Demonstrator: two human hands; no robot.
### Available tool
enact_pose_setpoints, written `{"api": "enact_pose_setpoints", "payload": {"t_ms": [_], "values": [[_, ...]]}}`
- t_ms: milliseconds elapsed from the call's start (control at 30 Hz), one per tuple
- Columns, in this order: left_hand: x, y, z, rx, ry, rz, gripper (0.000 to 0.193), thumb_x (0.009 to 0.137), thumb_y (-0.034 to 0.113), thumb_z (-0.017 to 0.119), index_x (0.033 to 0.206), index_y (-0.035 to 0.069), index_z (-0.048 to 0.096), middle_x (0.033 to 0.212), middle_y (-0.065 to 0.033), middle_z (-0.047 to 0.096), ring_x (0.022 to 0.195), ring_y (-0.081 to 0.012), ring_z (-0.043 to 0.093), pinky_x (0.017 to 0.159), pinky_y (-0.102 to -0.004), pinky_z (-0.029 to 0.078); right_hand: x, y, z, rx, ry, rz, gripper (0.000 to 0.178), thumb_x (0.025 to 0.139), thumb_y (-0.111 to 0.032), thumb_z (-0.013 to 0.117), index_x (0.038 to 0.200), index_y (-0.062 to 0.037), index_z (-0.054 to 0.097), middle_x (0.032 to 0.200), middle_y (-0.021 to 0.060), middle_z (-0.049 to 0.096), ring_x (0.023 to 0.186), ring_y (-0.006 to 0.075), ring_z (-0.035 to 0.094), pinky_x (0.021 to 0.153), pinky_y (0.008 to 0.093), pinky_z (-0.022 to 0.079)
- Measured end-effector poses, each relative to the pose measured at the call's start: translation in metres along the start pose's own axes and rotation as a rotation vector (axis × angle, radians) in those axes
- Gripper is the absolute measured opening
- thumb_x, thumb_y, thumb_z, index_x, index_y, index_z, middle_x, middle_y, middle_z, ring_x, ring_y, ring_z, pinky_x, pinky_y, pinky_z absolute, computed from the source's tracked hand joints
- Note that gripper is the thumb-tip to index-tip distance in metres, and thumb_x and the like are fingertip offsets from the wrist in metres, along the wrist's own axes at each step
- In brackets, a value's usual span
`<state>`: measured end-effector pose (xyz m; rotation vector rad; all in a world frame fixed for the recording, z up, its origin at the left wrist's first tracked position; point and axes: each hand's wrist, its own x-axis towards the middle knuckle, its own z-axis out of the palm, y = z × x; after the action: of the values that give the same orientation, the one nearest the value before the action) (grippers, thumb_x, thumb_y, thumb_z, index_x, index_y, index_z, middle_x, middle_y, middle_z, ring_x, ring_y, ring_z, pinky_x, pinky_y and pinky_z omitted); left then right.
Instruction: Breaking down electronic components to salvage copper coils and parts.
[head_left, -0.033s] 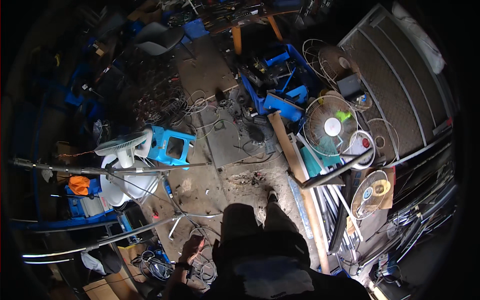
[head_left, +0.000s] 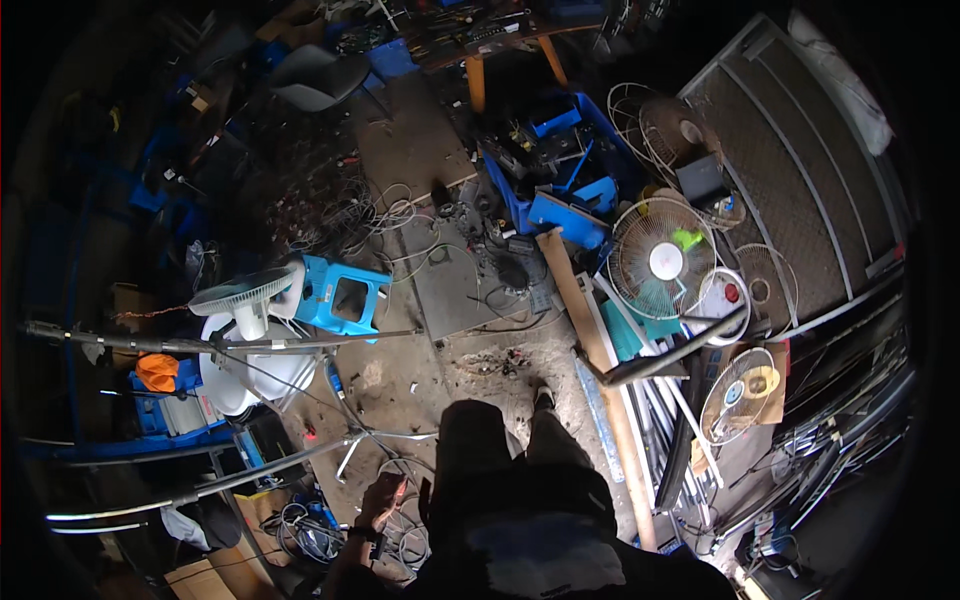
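My left hand (head_left: 380, 502) hangs low beside my left leg, with a dark band on its wrist. Its fingers look curled in, and a reddish patch shows at their tips; what they hold, if anything, I cannot make out. Loose grey cables (head_left: 408, 535) lie on the floor around and below it. Just beyond it, a thin metal rod (head_left: 348, 458) stands out from a long metal pole (head_left: 240, 482). My right hand is out of sight.
A light-blue plastic stool (head_left: 345, 297) and a white fan (head_left: 245, 300) stand at left. On the right are a large caged fan (head_left: 665, 260), a smaller fan (head_left: 735, 395), a bent metal pipe (head_left: 660, 365) and a long wooden board (head_left: 575, 300). Beyond sits a blue crate (head_left: 510, 195).
The view has shifted very slightly, and my left leg shows a little farther forward. My left hand stays low at my side with the same curl.
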<state>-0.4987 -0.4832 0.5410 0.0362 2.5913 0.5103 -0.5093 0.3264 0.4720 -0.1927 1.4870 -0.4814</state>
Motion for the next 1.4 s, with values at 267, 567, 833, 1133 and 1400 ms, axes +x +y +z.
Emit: {"api": "enact_pose_setpoints", "payload": {"t_ms": [267, 567, 833, 1133, 1400], "values": [[0.132, -0.064, -0.065, 0.002, 0.011, -0.114, 0.038, 0.084, 0.02, 0.072, 0.117, 0.008, 0.06, 0.104, -0.0119, 0.066, 0.104, -0.0322, 0.063, 0.08, -0.0424, 0.055, 0.017, -0.105, -0.189, 0.018, 0.138, 0.111, 0.049, 0.074, -0.044, 0.08, 0.1, -0.0035, 0.075, 0.096, 0.0165, 0.076, 0.093, 0.029, 0.073, 0.084, 0.0443, 0.056], [0.356, -0.194, -0.194, -0.64, 0.234, -0.234, 0.029, 0.104, 0.032, 0.055, 0.116, 0.007, 0.064, 0.108, -0.0119, 0.064, 0.084, -0.0198, 0.07, 0.059, -0.0327, 0.06, 0.078, -0.352, -0.361, 0.139, 0.382, 0.239, 0.048, 0.074, -0.043, 0.081, 0.1, -0.0033, 0.075, 0.096, 0.0167, 0.076, 0.094, 0.029, 0.073, 0.084, 0.0444, 0.056], [0.51, -0.249, -0.395, -0.871, 0.332, -0.35, 0.045, 0.097, 0.045, 0.064, 0.113, 0.003, 0.061, 0.089, -0.0095, 0.072, 0.066, -0.0214, 0.07, 0.063, -0.0343, 0.055, 0.128, -0.522, -0.44, 0.287, 0.558, 0.267, 0.047, 0.074, -0.042, 0.081, 0.1, -0.0031, 0.075, 0.095, 0.0169, 0.075, 0.094, 0.0289, 0.073, 0.084, 0.0445, 0.056], [0.658, -0.268, -0.6, -0.734, 0.399, -0.077, 0.038, 0.094, 0.032, 0.074, 0.114, 0.003, 0.062, 0.089, -0.0114, 0.071, 0.077, -0.0232, 0.07, 0.07, -0.0344, 0.055, 0.217, -0.654, -0.533, 0.475, 0.718, 0.29, 0.046, 0.075, -0.042, 0.081, 0.099, -0.0029, 0.075, 0.095, 0.0172, 0.075, 0.094, 0.0288, 0.073, 0.084, 0.0446, 0.056], [0.88, -0.357, -0.737, -0.814, 0.29, -0.07, 0.028, 0.095, 0.026, 0.073, 0.106, 0.002, 0.064, 0.086, -0.0065, 0.071, 0.076, -0.0184, 0.066, 0.073, -0.0331, 0.053, 0.327, -0.827, -0.712, 0.75, 0.832, 0.304, 0.045, 0.075, -0.041, 0.081, 0.099, -0.0027, 0.075, 0.095, 0.0174, 0.075, 0.094, 0.0288, 0.073, 0.083, 0.0447, 0.056]]}}
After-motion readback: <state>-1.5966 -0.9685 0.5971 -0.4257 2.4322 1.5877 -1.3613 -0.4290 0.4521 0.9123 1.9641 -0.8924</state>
